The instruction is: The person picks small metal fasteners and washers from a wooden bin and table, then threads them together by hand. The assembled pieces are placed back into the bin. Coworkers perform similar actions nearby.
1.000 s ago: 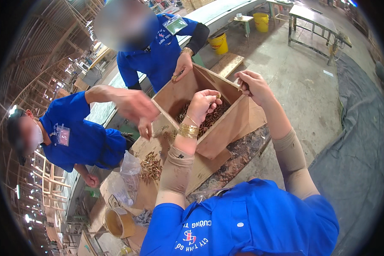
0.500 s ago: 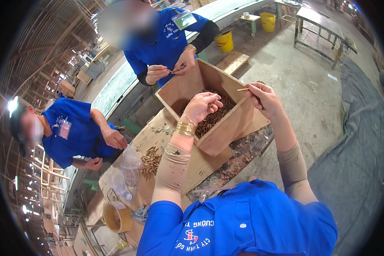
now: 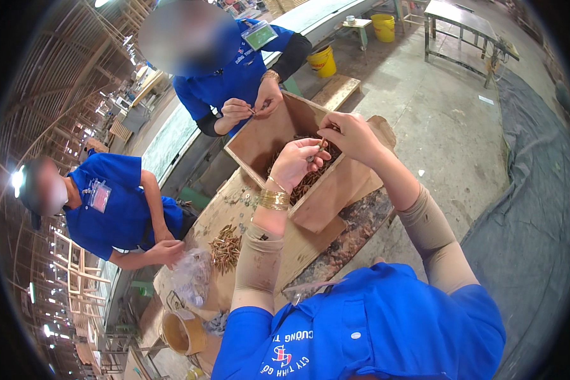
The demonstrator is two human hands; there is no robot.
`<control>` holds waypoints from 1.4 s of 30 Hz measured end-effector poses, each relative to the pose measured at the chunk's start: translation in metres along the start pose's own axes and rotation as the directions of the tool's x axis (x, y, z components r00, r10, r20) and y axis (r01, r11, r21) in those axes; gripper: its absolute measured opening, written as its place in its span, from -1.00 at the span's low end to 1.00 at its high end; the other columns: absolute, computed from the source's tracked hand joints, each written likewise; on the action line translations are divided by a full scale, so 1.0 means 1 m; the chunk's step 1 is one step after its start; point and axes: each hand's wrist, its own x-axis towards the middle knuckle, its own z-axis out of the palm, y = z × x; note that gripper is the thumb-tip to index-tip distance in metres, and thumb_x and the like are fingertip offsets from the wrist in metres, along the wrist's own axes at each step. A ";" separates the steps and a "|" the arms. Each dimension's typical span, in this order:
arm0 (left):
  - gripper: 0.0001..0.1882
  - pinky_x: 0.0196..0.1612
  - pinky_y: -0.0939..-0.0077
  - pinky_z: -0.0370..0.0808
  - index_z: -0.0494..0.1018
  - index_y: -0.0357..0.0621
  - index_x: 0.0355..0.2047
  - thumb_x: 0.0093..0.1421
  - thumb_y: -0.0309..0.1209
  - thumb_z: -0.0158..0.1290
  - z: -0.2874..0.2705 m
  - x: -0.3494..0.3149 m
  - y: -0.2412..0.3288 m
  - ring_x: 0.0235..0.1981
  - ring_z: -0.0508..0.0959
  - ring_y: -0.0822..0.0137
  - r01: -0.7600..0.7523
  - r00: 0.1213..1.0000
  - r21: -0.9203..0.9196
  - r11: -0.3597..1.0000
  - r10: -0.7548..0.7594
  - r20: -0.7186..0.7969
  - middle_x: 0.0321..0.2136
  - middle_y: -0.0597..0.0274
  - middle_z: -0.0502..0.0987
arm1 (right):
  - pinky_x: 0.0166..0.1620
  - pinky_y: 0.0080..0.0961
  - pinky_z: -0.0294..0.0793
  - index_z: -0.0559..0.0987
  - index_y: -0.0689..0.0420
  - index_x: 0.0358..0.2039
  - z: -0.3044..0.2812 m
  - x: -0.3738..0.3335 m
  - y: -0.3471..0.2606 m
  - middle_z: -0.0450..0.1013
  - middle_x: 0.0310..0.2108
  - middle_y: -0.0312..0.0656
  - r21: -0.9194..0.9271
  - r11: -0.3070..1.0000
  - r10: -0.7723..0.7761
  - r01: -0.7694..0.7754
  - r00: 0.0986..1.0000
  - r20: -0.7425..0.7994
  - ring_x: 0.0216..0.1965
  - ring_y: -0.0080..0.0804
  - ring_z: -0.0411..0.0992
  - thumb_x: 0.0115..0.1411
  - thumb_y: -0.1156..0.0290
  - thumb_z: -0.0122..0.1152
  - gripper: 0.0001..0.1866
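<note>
Head view: both hands are meeting just right of the middle of the frame, over the open wooden box (image 3: 326, 201).
Left hand (image 3: 296, 164): curling inward, its thumb and fingers nearly closing on the lower end of a small brass-coloured piece (image 3: 322, 143).
Right hand (image 3: 350, 135): reaching in from the right, its thumb and forefinger pinching the upper end of that piece, the other fingers folding in.
Small piece: lying between the two sets of fingertips, partly hidden by them.
Box contents: many slender reddish-brown pieces (image 3: 307, 182) are lying loose below the hands.
Surface (image 3: 216, 215): carrying the box, plus a pile of brass-coloured pieces (image 3: 225, 249) left of the left forearm.
Lower left of the frame: a clear plastic bag (image 3: 191, 277) is resting near the pile, a yellowish tub (image 3: 182, 332) below it.
Top, left of centre: a co-worker in blue (image 3: 218, 95) is holding something small in both hands beside the box.
Left: a second co-worker (image 3: 111, 202) is standing with hands near the bag.
</note>
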 end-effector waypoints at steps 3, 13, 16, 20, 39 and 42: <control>-0.84 -0.58 0.79 0.34 0.34 -0.25 -0.29 0.10 -0.49 -0.09 0.002 0.000 0.000 -0.60 0.43 0.54 0.000 1.000 0.015 1.000 0.001 -0.006 -0.49 0.13 0.49 | -0.40 -0.36 0.37 0.47 0.25 -0.55 0.001 0.006 0.001 0.40 -0.60 -0.03 -0.077 0.992 -0.094 0.097 0.995 0.040 -0.49 -0.12 0.41 -0.08 0.42 0.06 -0.86; -0.83 -0.57 0.76 0.34 0.38 -0.25 -0.32 0.08 -0.53 -0.16 0.004 -0.003 0.005 -0.60 0.43 0.53 -0.050 0.998 -0.047 0.998 0.052 0.032 -0.49 0.16 0.49 | -0.40 -0.38 0.38 0.53 0.21 -0.49 0.010 0.018 0.012 0.43 -0.57 -0.06 -0.172 0.934 -0.258 0.312 0.926 0.277 -0.52 -0.14 0.40 -0.05 0.41 0.07 -0.84; -0.81 -0.57 0.76 0.32 0.38 -0.26 -0.30 0.08 -0.54 -0.17 0.003 -0.003 0.006 -0.61 0.41 0.54 -0.060 0.998 -0.009 0.998 0.060 0.000 -0.49 0.16 0.49 | -0.40 -0.41 0.39 0.53 0.23 -0.47 0.009 0.014 0.014 0.44 -0.55 -0.06 -0.074 0.970 -0.204 0.231 0.943 0.264 -0.52 -0.18 0.41 -0.04 0.44 0.06 -0.84; -0.81 -0.60 0.72 0.33 0.38 -0.30 -0.32 0.07 -0.55 -0.19 0.004 0.000 0.005 -0.64 0.40 0.51 -0.033 0.997 -0.030 0.999 0.030 -0.076 -0.52 0.10 0.49 | -0.62 -0.67 0.25 0.51 0.25 -0.44 0.006 0.006 0.020 0.39 -0.65 -0.25 0.346 0.905 0.218 -0.248 0.968 0.125 -0.67 -0.58 0.32 0.07 0.41 0.03 -0.83; -0.82 -0.71 0.77 0.26 0.40 -0.28 -0.34 0.07 -0.52 -0.16 -0.019 0.004 -0.017 -0.71 0.36 0.60 0.063 0.996 0.217 0.974 -0.046 -0.082 -0.63 0.26 0.45 | -0.54 -0.56 0.47 0.29 0.14 -0.23 -0.001 -0.228 0.173 0.41 -0.43 -0.10 0.910 -0.335 0.846 -0.243 0.348 0.405 -0.54 -0.34 0.41 0.15 0.48 -0.19 -0.83; -0.83 -0.71 0.77 0.25 0.40 -0.26 -0.35 0.06 -0.52 -0.15 -0.017 0.007 -0.011 -0.72 0.36 0.59 0.072 0.996 0.191 0.979 -0.060 -0.068 -0.63 0.25 0.45 | -0.57 -0.58 0.44 0.26 0.11 -0.15 0.002 -0.270 0.208 0.39 -0.48 -0.12 0.780 -0.504 0.684 -0.371 0.379 0.623 -0.58 -0.36 0.38 0.12 0.49 -0.18 -0.76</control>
